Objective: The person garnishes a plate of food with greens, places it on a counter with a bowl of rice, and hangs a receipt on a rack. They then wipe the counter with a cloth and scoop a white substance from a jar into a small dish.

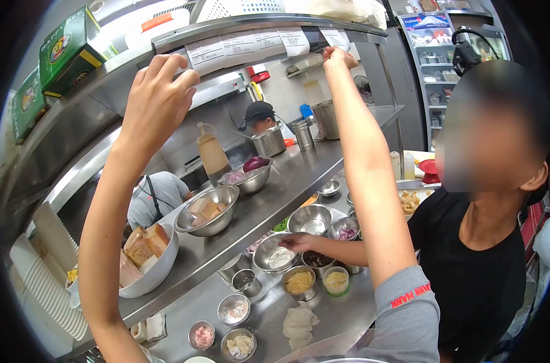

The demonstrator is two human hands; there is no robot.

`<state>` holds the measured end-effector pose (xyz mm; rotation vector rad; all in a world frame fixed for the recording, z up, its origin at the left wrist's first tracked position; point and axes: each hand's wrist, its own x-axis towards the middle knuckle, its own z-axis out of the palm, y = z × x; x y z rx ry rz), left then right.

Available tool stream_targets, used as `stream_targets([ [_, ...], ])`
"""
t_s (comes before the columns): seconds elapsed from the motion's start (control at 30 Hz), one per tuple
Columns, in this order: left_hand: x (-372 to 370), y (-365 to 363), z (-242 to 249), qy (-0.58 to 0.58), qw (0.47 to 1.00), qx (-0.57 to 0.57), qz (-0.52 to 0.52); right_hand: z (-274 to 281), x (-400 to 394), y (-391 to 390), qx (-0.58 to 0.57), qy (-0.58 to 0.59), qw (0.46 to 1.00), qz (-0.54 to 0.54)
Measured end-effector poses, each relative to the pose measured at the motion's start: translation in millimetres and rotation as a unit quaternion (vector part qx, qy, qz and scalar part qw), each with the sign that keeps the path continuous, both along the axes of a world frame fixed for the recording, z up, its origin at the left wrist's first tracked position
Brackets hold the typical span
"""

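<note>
Both of my arms are raised to the rail under the upper shelf, where white order slips (244, 46) hang in a row. My left hand (160, 91) is by the left end of the slips, its fingers curled; whether anything is between them is hidden. At the right end, my right hand (339, 57) has its fingers pinched together just below a separate slip (335, 39). What those fingers hold, if anything, is too small to make out.
A person in black (474, 254) stands close on the right, one hand at a steel bowl (275, 254). The middle shelf (226, 254) carries bowls, a squeeze bottle (212, 151) and pots. Two people are behind it. Several small ingredient bowls stand on the lower counter (263, 327).
</note>
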<state>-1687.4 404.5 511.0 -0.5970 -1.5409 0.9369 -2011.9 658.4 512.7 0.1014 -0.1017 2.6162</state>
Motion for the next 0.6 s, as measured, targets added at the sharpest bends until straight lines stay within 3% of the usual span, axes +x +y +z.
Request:
stream_targets([
  [0.07,-3.8,-0.5,-3.6,-0.011,1.000,0.004,0.008,-7.0,4.7,-2.3,0.003,0.003,1.000,-0.025],
  [0.3,-15.4,10.3,-11.7,0.000,1.000,0.009,-0.010,-37.5,34.3,-24.2,0.021,0.224,0.974,-0.003],
  [0.6,-13.8,17.0,-11.2,0.001,1.000,0.010,-0.029,-44.5,69.4,-30.0,0.183,0.179,0.966,-0.043],
])
